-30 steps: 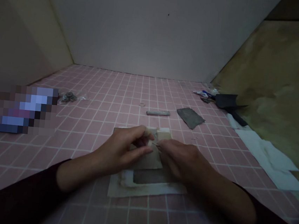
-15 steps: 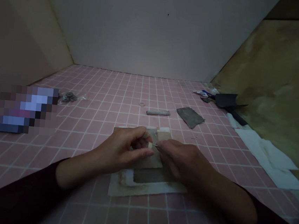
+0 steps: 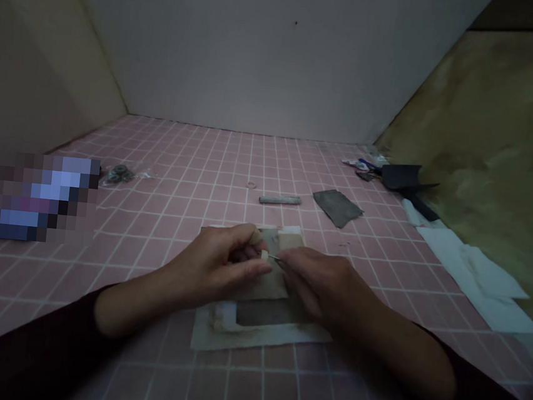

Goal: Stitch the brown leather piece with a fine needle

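Between its thumb and fingers, my left hand [image 3: 223,259] holds a small pale piece [image 3: 265,255], perhaps a ring. My right hand [image 3: 322,281] pinches a thin metal tool [image 3: 274,257], whose tip points at the pale piece. Both hands are over a grey-brown sheet [image 3: 262,287] lying on stained white paper [image 3: 201,332]. A tan block [image 3: 289,241] lies behind my right fingers, partly hidden by them.
Farther back on the pink tiled cloth [image 3: 175,216] lie a pale ring [image 3: 251,185], a grey rod [image 3: 280,199] and grey sandpaper [image 3: 338,207]. A bag of dark rings [image 3: 120,174] and a blurred device [image 3: 40,200] are left; a black scoop [image 3: 400,177] and white paper [image 3: 476,277] right.
The view has shifted slightly. The pale piece has turned a little in my left fingers, and the tool tip stays beside it.
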Demonstrator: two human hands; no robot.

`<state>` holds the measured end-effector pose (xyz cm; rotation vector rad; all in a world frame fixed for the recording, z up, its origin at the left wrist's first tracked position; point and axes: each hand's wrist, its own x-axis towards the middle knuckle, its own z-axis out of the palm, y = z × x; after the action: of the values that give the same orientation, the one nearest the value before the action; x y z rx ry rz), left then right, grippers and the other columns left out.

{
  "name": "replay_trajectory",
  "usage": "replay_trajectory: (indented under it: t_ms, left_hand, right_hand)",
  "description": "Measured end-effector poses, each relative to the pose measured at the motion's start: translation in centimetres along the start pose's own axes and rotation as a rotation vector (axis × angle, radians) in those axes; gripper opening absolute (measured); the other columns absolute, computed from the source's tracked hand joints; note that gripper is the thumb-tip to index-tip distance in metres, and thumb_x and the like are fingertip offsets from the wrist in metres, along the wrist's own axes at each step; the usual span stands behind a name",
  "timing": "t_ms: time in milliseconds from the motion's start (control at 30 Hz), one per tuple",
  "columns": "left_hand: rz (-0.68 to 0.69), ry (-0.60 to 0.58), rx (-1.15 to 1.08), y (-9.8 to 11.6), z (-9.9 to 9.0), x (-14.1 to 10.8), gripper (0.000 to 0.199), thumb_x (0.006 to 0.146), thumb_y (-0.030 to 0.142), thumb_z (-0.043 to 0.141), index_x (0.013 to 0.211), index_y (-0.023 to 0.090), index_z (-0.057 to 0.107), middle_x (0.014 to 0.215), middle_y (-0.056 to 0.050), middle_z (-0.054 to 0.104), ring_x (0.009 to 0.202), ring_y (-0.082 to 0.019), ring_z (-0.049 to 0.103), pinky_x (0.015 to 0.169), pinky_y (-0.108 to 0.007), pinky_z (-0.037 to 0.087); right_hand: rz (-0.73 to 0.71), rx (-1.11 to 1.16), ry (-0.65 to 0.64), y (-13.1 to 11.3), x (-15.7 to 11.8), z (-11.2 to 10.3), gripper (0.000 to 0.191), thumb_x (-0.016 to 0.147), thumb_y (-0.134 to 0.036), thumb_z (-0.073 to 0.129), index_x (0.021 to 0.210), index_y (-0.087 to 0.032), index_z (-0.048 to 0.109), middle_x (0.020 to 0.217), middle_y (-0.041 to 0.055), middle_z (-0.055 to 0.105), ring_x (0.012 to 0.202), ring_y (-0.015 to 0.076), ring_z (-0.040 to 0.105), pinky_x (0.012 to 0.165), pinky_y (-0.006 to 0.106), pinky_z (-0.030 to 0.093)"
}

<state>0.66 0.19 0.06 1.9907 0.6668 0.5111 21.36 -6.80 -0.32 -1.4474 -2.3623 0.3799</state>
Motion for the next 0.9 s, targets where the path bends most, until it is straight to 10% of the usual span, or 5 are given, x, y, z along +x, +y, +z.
replay_trajectory:
  t_ms: [200, 433, 700, 900]
  left_hand:
    - [0.231, 0.064, 0.294, 0.1, -0.1, 0.0, 0.011, 0.087, 0.026, 0.058, 0.095, 0.017, 0.057, 0.080, 0.000, 0.061, 0.073, -0.012, 0.057, 0.066, -0.024, 0.043]
    - [-0.042, -0.014, -0.034, 0.4, -0.1, 0.2, 0.022, 0.089, 0.037, 0.054, 0.083, 0.015, 0.056, 0.065, 0.003, 0.056, 0.054, -0.008, 0.050, 0.049, -0.018, 0.039]
    - [0.199, 0.033, 0.288, 0.1, -0.3, 0.1, 0.010, 0.086, 0.024, 0.058, 0.091, 0.016, 0.057, 0.078, 0.001, 0.060, 0.072, -0.011, 0.057, 0.065, -0.023, 0.043]
    - [0.055, -0.041, 0.158, 0.1, -0.1, 0.0, 0.020, 0.088, 0.035, 0.057, 0.084, 0.015, 0.058, 0.068, 0.002, 0.058, 0.061, -0.009, 0.054, 0.055, -0.019, 0.041]
  right_hand:
    - [0.004, 0.261, -0.150, -0.2, 0.3, -1.3, 0.028, 0.095, -0.023, 0.042, 0.069, -0.018, 0.048, 0.059, -0.0044, 0.046, 0.055, 0.0084, 0.045, 0.056, 0.021, 0.033]
    - [-0.001, -0.050, 0.001, 0.1, -0.2, 0.0, 0.017, 0.085, -0.012, 0.040, 0.089, -0.015, 0.056, 0.080, 0.0062, 0.059, 0.069, 0.0157, 0.055, 0.059, 0.025, 0.038]
    - [-0.004, 0.277, -0.163, -0.1, 0.5, -0.9, 0.027, 0.095, -0.021, 0.042, 0.069, -0.017, 0.048, 0.061, -0.0047, 0.046, 0.057, 0.0077, 0.045, 0.057, 0.020, 0.033]
    - [-0.011, 0.002, -0.077, 0.2, 0.0, 0.2, 0.013, 0.089, -0.013, 0.043, 0.081, -0.015, 0.053, 0.071, 0.0006, 0.053, 0.062, 0.0119, 0.049, 0.058, 0.025, 0.032]
